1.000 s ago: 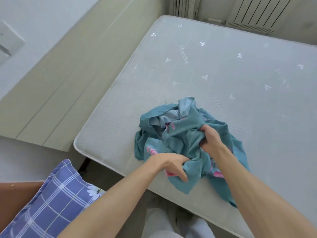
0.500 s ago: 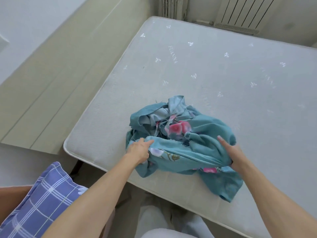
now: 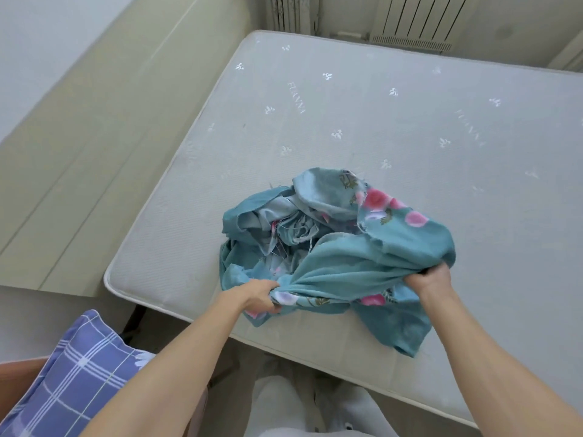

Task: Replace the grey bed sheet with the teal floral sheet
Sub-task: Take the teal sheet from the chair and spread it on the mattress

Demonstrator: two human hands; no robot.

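Observation:
The teal floral sheet [image 3: 340, 257] lies in a crumpled heap near the front edge of the bare grey mattress [image 3: 347, 121]. Pink flowers show on its upper right fold. My left hand [image 3: 257, 294] grips a bunched edge at the heap's lower left. My right hand [image 3: 429, 277] grips the cloth at the lower right. A band of sheet is stretched taut between the two hands. A loose flap hangs toward the mattress's front edge. No grey sheet is in view.
A blue checked pillow [image 3: 72, 370] rests at the lower left on a brown surface. A beige panel [image 3: 94, 146] runs along the mattress's left side. A radiator [image 3: 410, 23] stands behind the far edge. My pale trousers [image 3: 303, 408] show below.
My hands have moved apart, the right one far to the right, pulling the sheet wider. The heap has opened and more of the pink floral print shows at the upper right.

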